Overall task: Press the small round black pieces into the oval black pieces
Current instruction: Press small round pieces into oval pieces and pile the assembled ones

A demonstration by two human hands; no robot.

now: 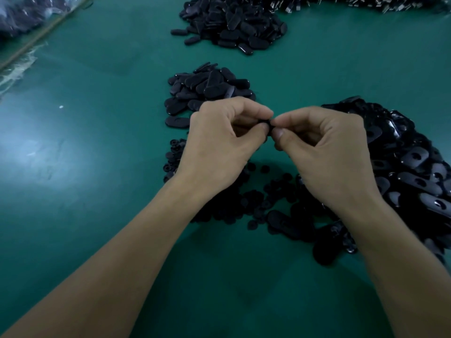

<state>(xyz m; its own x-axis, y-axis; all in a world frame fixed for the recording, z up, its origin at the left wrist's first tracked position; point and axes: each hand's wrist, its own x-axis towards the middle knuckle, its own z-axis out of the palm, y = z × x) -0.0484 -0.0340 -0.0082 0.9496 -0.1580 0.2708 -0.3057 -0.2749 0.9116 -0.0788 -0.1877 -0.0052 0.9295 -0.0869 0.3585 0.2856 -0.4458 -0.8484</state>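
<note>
My left hand (219,142) and my right hand (324,152) meet fingertip to fingertip above the green table (97,167). Between them they pinch a small black piece (268,125), mostly hidden by the fingers, so its shape is unclear. Small round black pieces (246,198) lie scattered on the table under my hands. A pile of oval black pieces with round holes (410,162) lies at the right. A smaller pile of oval pieces (207,89) sits just beyond my left hand.
A large heap of oval black pieces (231,25) lies at the back. Dark metal-looking parts (366,3) run along the far right edge. A clear plastic bag of dark parts (26,18) sits at the far left corner.
</note>
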